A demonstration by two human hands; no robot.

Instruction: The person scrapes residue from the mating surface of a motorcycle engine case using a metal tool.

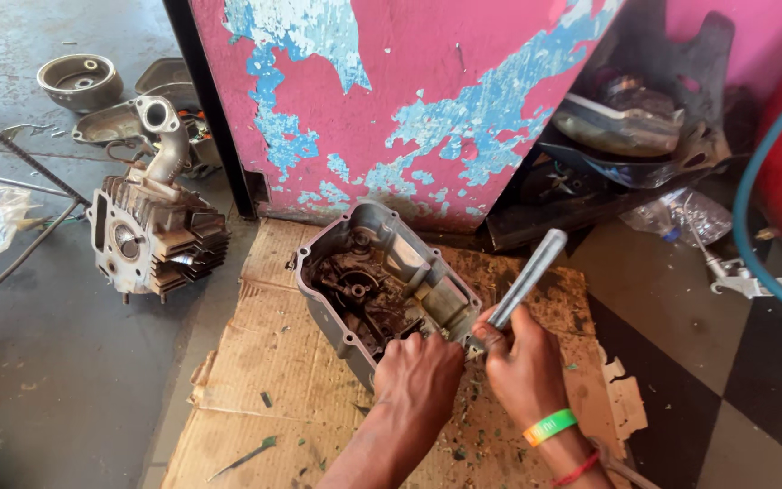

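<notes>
Outdoors — oily cardboard (255, 362), grey concrete floor (65, 380), peeling pink wall (409, 100)

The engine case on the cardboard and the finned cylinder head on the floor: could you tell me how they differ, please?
The engine case lies open side up on the cardboard, its greasy inside showing; the finned cylinder head stands on bare concrete to its left. The case has smooth walls, while the head is ribbed with fins and carries a curved pipe. The left hand and right hand touch only the case. Both are dirty grey metal.
</notes>
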